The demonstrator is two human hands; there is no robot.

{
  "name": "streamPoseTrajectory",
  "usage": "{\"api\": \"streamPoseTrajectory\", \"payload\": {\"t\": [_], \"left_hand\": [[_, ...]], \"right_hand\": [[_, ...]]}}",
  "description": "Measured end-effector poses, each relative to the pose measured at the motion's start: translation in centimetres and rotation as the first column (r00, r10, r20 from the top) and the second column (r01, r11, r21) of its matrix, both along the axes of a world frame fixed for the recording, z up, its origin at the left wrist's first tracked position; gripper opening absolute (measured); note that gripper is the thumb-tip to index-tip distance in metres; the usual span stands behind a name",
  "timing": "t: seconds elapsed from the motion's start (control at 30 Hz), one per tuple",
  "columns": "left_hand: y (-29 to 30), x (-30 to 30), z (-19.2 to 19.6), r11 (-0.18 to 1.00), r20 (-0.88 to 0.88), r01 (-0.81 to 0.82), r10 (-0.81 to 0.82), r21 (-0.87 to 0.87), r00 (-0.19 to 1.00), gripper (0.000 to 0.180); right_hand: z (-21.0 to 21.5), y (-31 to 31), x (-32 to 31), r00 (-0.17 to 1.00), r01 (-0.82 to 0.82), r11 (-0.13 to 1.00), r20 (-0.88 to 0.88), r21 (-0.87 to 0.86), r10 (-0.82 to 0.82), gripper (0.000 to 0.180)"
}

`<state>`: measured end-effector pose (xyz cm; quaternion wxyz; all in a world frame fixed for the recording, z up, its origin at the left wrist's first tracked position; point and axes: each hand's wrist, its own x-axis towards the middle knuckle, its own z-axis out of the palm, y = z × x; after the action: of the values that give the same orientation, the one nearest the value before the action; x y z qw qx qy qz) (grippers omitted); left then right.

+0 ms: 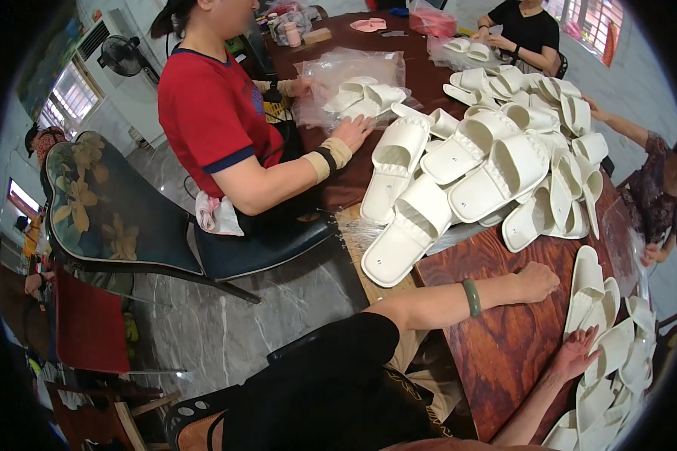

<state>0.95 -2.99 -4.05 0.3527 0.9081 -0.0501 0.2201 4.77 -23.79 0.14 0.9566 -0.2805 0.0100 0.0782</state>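
My left hand (538,282), with a green bangle (472,298) on its forearm, is closed over the reddish wooden board (496,331). Nothing shows sticking out of its curled fingers. My right hand (577,350) has its fingers apart, at the edge of a row of white slippers (615,349) along the board's right side; whether it presses on one I cannot tell. Beyond my left hand lies a large heap of white open-toed slippers (500,177). One slipper (408,231) points toward me at the heap's near left edge.
On the left, a co-worker in a red shirt (210,113) handles slippers on a clear plastic bag (316,90). Another person in black (530,34) sits at the far side, and one in patterned clothing (651,188) at the right. An empty chair (120,203) stands left.
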Motion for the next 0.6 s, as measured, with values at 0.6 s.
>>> {"api": "streamPoseTrajectory", "payload": {"t": [0.6], "left_hand": [[-2.0, -0.7, 0.8, 0.985, 0.034, 0.166, -0.168, 0.054, 0.985, 0.018]], "right_hand": [[-2.3, 1.7, -1.7, 0.867, -0.224, 0.651, 0.157, -0.726, 0.473, 0.037]]}}
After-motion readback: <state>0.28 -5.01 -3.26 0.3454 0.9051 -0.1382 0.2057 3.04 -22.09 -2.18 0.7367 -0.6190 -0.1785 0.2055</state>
